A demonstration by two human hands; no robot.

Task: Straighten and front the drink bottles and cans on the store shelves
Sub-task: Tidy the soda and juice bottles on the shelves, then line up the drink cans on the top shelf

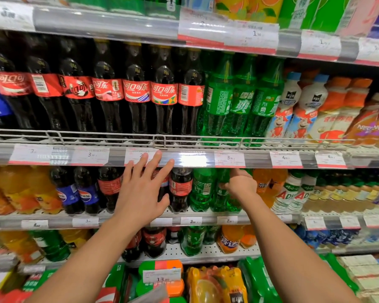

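My left hand [143, 189] is spread with straight fingers in front of the small cola bottles [181, 189] on the second shelf; its fingertips overlap the price rail [190, 159] above. My right hand [241, 184] grips a small green soda bottle [225, 193] near its upper part, among other green bottles [202, 189]. Big cola bottles [138, 92] and big green soda bottles [241, 99] stand in a row on the shelf above, some with labels turned sideways. The cola bottle behind my left palm is mostly hidden.
Blue-label cola bottles [79, 193] and orange drinks [18, 189] stand at the left, white milk-drink bottles [293, 193] at the right. A wire fence [162, 138] runs along the upper shelf's front. Lower shelves hold more soda bottles [193, 239] and wrapped multipacks [214, 285].
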